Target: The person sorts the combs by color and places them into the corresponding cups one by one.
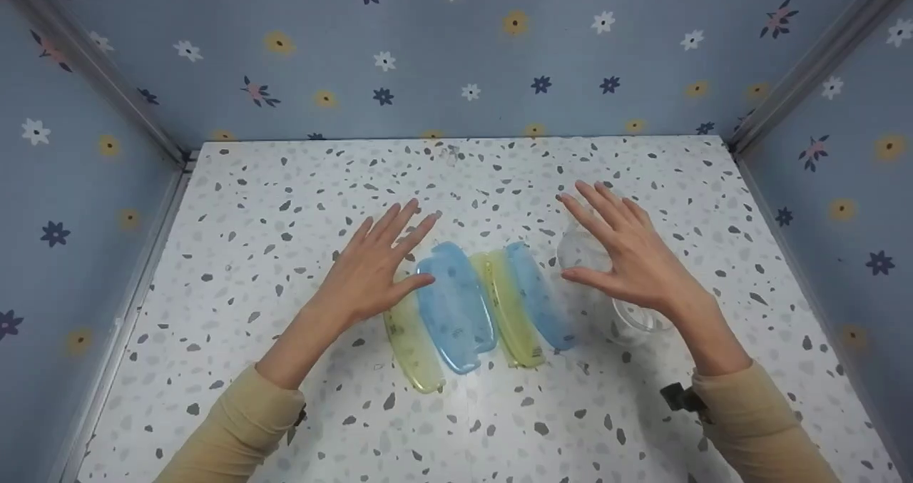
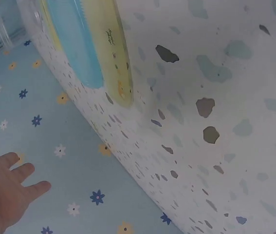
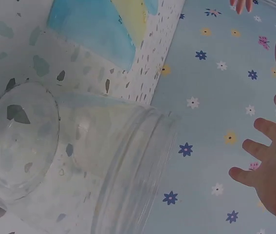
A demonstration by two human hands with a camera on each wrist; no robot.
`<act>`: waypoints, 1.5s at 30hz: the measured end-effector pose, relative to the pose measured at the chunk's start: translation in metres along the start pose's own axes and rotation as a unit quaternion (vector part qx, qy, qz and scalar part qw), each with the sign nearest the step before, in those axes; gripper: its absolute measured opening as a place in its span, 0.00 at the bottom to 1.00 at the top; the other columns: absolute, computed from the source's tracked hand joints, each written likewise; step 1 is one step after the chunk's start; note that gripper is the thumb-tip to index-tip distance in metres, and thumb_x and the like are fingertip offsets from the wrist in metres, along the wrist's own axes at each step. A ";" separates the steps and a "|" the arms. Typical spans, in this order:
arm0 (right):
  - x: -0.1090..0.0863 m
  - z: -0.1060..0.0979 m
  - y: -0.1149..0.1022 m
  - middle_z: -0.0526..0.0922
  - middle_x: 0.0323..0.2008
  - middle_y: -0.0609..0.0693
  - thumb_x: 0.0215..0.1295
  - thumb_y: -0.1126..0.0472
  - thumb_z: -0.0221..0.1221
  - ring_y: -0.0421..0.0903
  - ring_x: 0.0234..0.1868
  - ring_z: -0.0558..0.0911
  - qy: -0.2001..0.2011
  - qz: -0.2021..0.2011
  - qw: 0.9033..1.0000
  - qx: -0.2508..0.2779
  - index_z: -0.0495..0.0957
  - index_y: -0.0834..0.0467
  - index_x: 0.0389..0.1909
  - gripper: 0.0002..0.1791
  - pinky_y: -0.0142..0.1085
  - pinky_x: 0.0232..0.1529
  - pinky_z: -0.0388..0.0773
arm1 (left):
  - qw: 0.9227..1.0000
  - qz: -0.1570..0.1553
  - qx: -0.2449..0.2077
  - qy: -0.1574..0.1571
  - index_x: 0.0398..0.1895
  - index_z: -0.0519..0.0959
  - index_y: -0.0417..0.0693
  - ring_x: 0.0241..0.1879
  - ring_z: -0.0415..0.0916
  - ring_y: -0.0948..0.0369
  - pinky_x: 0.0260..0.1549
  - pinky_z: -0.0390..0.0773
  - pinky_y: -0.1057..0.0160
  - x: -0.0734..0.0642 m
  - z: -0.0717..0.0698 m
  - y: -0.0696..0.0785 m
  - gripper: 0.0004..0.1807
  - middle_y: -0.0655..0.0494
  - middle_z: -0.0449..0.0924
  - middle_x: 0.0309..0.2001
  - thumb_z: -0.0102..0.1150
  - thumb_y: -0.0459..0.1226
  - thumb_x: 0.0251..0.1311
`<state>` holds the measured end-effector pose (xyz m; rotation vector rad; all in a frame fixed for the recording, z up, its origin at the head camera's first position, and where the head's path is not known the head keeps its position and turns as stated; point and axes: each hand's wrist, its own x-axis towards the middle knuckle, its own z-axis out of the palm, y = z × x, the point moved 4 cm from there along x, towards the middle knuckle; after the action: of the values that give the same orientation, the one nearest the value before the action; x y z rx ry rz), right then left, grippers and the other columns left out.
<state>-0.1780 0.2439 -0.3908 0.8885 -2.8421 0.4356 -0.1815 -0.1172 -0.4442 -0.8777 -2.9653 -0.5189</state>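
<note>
Translucent plastic combs lie side by side on the table: a yellow comb [image 1: 415, 351] at the left, a wide blue comb [image 1: 456, 312], another yellow comb [image 1: 513, 315], then a narrower blue comb [image 1: 540, 297]. My left hand [image 1: 364, 272] hovers over the left end of this row, fingers spread, holding nothing. To the right, a clear plastic jar [image 3: 86, 151] with a ridged rim stands or lies beside the combs; which, I cannot tell. Above it is my right hand [image 1: 635, 258], also spread and holding nothing, hiding part of the jar in the head view.
The white speckled tabletop [image 1: 285, 412] extends around the combs and jar. Blue flowered panels stand at the back [image 1: 456, 48], left [image 1: 64, 269] and right [image 1: 849, 240]. A small clear item [image 1: 449, 156] lies near the back edge.
</note>
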 end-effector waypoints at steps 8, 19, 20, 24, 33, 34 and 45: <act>-0.017 0.003 0.014 0.50 0.84 0.47 0.59 0.38 0.69 0.55 0.84 0.52 0.032 0.035 0.998 0.032 0.48 0.40 0.83 0.56 0.67 0.78 0.50 | 0.998 -0.056 -0.015 0.013 0.84 0.36 0.72 0.84 0.45 0.51 0.82 0.51 0.44 -0.003 0.012 -0.004 0.48 0.60 0.36 0.86 0.47 0.67 0.70; -0.047 0.008 0.029 0.51 0.84 0.46 0.58 0.44 0.72 0.59 0.83 0.54 0.054 0.103 0.990 0.079 0.49 0.38 0.83 0.56 0.71 0.74 0.54 | 0.985 -0.143 -0.094 0.031 0.84 0.39 0.74 0.80 0.56 0.43 0.70 0.65 0.30 -0.011 0.028 -0.017 0.49 0.54 0.46 0.84 0.53 0.65 0.68; -0.050 0.009 0.031 0.51 0.84 0.46 0.58 0.45 0.72 0.59 0.82 0.54 0.056 0.108 0.989 0.083 0.49 0.38 0.83 0.56 0.72 0.73 0.55 | 0.983 -0.149 -0.099 0.032 0.84 0.39 0.73 0.80 0.56 0.43 0.70 0.65 0.31 -0.012 0.029 -0.018 0.49 0.53 0.47 0.84 0.53 0.65 0.68; -0.060 0.011 0.038 0.52 0.83 0.47 0.58 0.46 0.72 0.60 0.82 0.56 0.064 0.123 0.986 0.096 0.49 0.38 0.83 0.56 0.72 0.73 0.55 | 0.977 -0.170 -0.125 0.033 0.84 0.39 0.71 0.80 0.55 0.43 0.70 0.65 0.30 -0.016 0.034 -0.024 0.50 0.49 0.49 0.83 0.55 0.64 0.68; -0.082 0.016 0.052 0.52 0.83 0.49 0.61 0.45 0.71 0.62 0.82 0.55 0.057 0.175 0.976 0.116 0.49 0.35 0.82 0.54 0.74 0.70 0.57 | 0.955 -0.241 -0.171 0.004 0.84 0.35 0.72 0.80 0.51 0.39 0.71 0.61 0.28 -0.024 0.046 -0.034 0.52 0.43 0.49 0.82 0.57 0.62 0.67; -0.085 0.017 0.054 0.52 0.83 0.50 0.61 0.44 0.71 0.62 0.82 0.55 0.053 0.182 0.975 0.118 0.48 0.35 0.82 0.54 0.75 0.70 0.57 | 0.953 -0.249 -0.174 0.000 0.84 0.34 0.71 0.80 0.51 0.39 0.72 0.60 0.28 -0.025 0.047 -0.035 0.53 0.42 0.48 0.82 0.57 0.61 0.67; -0.113 0.024 0.070 0.48 0.84 0.53 0.62 0.41 0.70 0.63 0.83 0.51 -0.006 0.247 0.954 0.167 0.43 0.29 0.82 0.56 0.72 0.70 0.59 | 0.928 -0.313 -0.200 -0.025 0.85 0.37 0.62 0.73 0.64 0.37 0.70 0.68 0.35 -0.038 0.060 -0.038 0.55 0.36 0.57 0.76 0.59 0.61 0.65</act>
<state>-0.1266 0.3521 -0.4538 0.1933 -3.0332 0.9916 -0.1642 -0.1481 -0.5164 0.1085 -3.1968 -1.1525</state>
